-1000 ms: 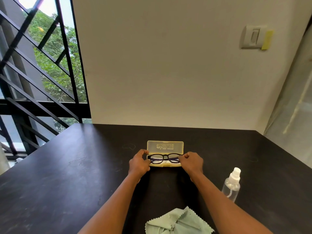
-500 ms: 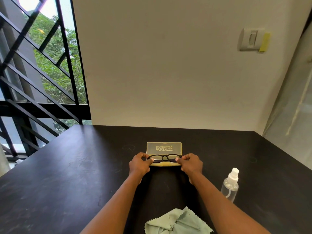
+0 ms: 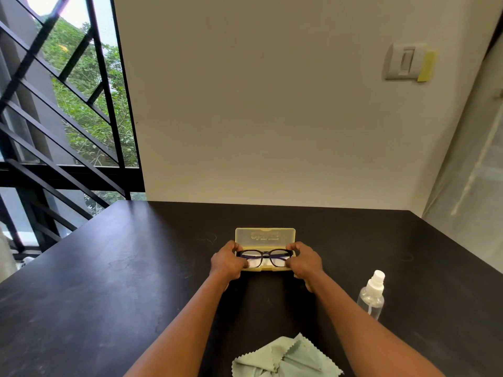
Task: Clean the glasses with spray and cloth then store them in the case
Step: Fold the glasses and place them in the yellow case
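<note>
both hands [image 3: 228, 261] [image 3: 305, 261] forward — fingers curled.

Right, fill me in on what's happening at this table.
A person holds a pair of black glasses by both ends, left hand and right hand, at the open yellow case on the dark table. The spray bottle stands to the right; the green cloth lies crumpled at the near edge, neither being touched.

Two hands: left [image 3: 227, 261], right [image 3: 304, 261]; one pair of glasses [image 3: 264, 257] between them, one case [image 3: 265, 235], one spray bottle [image 3: 371, 295], one cloth [image 3: 285, 359].
</note>
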Tool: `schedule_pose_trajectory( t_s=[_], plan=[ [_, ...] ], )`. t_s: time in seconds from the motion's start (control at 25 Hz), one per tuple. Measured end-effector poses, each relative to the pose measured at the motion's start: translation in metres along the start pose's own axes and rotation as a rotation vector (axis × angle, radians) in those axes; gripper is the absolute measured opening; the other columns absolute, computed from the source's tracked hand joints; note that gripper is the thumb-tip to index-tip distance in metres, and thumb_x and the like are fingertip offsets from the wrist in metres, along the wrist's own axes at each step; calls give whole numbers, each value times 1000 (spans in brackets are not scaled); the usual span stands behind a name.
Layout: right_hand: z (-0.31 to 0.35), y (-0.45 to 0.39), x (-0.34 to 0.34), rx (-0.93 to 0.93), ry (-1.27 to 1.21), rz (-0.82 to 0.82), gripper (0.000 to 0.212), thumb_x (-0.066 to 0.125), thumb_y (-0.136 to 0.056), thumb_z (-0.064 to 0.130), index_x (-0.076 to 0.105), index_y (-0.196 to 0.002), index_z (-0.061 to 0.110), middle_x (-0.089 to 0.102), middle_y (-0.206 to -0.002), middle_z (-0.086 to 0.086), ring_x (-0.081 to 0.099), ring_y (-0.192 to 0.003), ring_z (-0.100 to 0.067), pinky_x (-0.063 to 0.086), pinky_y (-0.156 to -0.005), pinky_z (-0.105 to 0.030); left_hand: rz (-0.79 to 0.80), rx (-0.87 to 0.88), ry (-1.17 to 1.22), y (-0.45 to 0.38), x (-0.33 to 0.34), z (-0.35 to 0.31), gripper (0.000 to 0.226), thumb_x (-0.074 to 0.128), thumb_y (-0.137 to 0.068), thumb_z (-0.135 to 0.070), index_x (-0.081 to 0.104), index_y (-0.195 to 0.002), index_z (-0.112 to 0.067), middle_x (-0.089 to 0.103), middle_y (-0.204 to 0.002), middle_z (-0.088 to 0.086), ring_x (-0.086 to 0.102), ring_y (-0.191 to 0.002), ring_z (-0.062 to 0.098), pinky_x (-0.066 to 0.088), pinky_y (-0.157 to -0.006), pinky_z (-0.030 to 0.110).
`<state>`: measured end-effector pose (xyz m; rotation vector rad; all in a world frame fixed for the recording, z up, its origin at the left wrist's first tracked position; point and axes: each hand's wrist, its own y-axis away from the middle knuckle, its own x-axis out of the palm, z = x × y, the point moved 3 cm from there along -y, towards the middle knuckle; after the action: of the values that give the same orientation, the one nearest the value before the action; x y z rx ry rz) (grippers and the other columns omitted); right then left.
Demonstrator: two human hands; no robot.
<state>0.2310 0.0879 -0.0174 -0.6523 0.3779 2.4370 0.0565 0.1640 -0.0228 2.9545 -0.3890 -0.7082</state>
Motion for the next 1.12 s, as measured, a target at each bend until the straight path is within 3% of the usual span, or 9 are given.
schedule_pose_trajectory(
  t_s=[0.24,0.4,0.64,0.8,0.96,1.12],
  plan=[
    [0,2,-2,-4,-23,27,31,64,-84,7,49,-101,29,47,-126,-13,54,-100,-23,54,-78,-31,-61,37,-6,1,1,3,25,70,-79,-14,50,-91,-25,58,-99,9,60,-77,20,56,-65,30],
    [-1,0,-1,-36,30,-7,31,63,-86,13,53,-112,26,46,-126,-13,54,-102,-23,53,-89,-38,-76,40,-12,1,0,4,29,69,-81,-20,46,-98,-24,56,-100,9,58,-76,20,56,-68,31],
    [-1,0,1,-62,80,-28,39,62,-88,18,52,-125,22,45,-131,-13,53,-108,-23,52,-92,-39,-71,35,-53,-1,1,4,32,69,-80,-24,45,-100,-24,55,-100,9,58,-78,20,57,-72,33],
    [-1,1,0,-48,57,-61,38,57,-91,21,49,-128,18,48,-128,-12,52,-110,-24,50,-92,-37,-101,13,-29,0,-1,4,26,63,-85,-29,45,-102,-22,57,-98,8,59,-71,17,56,-69,30],
    [-3,3,-1,1,-35,-102,20,55,-92,21,54,-111,15,53,-116,-10,55,-96,-21,53,-85,-36,-87,-62,74,3,-2,2,17,54,-91,-27,53,-103,-14,58,-91,7,55,-63,13,49,-55,21],
    [-2,6,-3,1,-59,-130,16,50,-94,19,57,-107,11,58,-105,-9,57,-91,-20,52,-80,-33,-77,-90,128,6,-1,1,17,48,-95,-23,55,-105,-13,59,-92,9,55,-66,15,50,-58,23]
  ],
)
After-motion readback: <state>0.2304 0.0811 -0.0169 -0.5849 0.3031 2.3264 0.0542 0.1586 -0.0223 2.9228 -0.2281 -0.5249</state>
